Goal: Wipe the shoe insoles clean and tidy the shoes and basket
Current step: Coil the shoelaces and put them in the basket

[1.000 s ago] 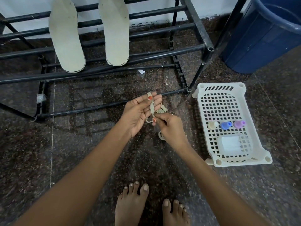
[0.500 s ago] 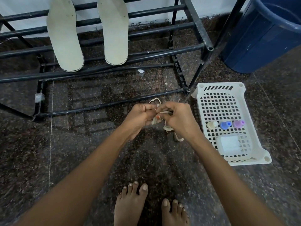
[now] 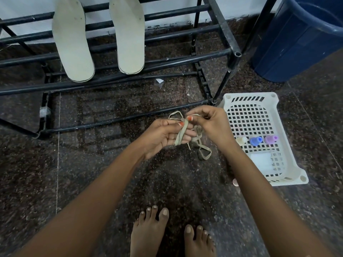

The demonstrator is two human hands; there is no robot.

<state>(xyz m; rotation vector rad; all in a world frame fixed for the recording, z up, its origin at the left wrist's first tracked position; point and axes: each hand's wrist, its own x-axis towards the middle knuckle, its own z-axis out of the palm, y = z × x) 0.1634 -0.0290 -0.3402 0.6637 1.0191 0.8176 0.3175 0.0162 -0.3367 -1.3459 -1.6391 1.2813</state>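
Tops cut off at frame edge: left insole (image 3: 73,43) and right insole (image 3: 128,38), long axes running away from the person across shoe rack (image 3: 185,59) bars. Tangled beige shoelace (image 3: 181,135) partly hidden among fingers; left hand (image 3: 163,135) and right hand (image 3: 213,125) each have a pinching grip on it, one loop dangling below, near basket (image 3: 250,95).

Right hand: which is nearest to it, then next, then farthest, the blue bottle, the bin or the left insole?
1. The blue bottle, in the basket, just right of the right hand.
2. The bin, up at the far right.
3. The left insole, on the rack, far left.
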